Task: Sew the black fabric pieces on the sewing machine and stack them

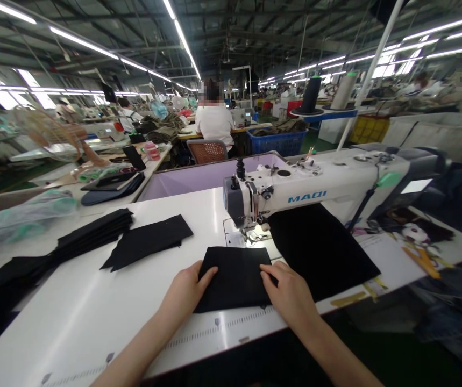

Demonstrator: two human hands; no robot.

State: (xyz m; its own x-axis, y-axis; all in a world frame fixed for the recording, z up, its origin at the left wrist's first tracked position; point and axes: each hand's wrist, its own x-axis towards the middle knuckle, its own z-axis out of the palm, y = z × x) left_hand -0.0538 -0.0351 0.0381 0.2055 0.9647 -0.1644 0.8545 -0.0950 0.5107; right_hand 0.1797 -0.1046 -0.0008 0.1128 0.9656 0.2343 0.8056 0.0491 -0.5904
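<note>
A small black fabric piece (236, 275) lies flat on the white sewing table (93, 312), just in front of the needle of the white sewing machine (295, 196). My left hand (186, 293) rests on the piece's left edge, fingers curled over it with the thumb on top. My right hand (289, 293) presses on its right edge, fingers bent over the cloth. A larger black fabric panel (319, 250) lies under the machine arm to the right.
A loose black piece (148, 242) and a stack of black pieces (93, 231) lie on the table to the left. A person in a white shirt (214, 123) sits at a station ahead. Thread cones (310, 94) stand behind the machine. A printed picture (416, 236) lies at the right.
</note>
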